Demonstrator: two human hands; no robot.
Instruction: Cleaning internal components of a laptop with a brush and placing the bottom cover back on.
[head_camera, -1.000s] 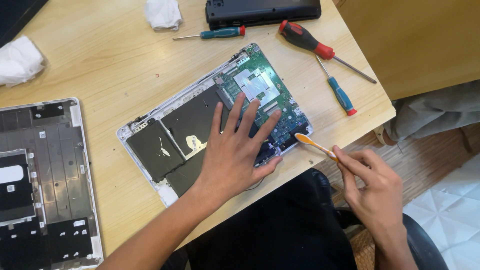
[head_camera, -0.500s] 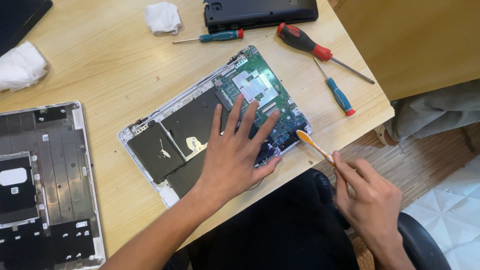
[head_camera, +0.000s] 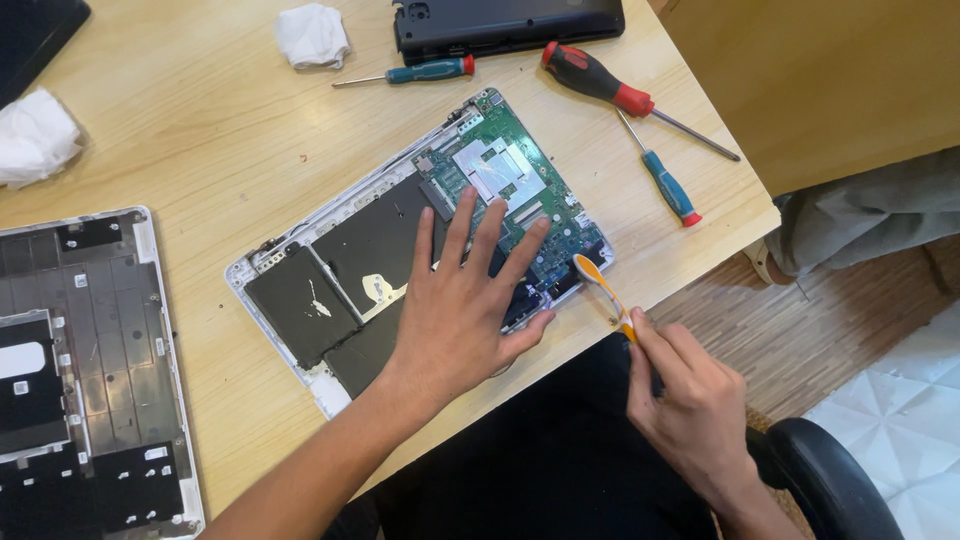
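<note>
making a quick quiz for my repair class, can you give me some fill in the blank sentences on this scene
1. The left hand lies flat on the opened ____.
2. The right hand holds a small orange and white ____.
3. The largest screwdriver has a red and ____ handle.
4. Two crumpled white ____ lie on the wooden table.

Missing words: laptop; brush; black; cloths

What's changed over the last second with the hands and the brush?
The right hand has brought the orange-handled brush in, its head now at the opened laptop base's near corner. The left hand stays flat on the laptop; the screwdrivers haven't moved.
</note>
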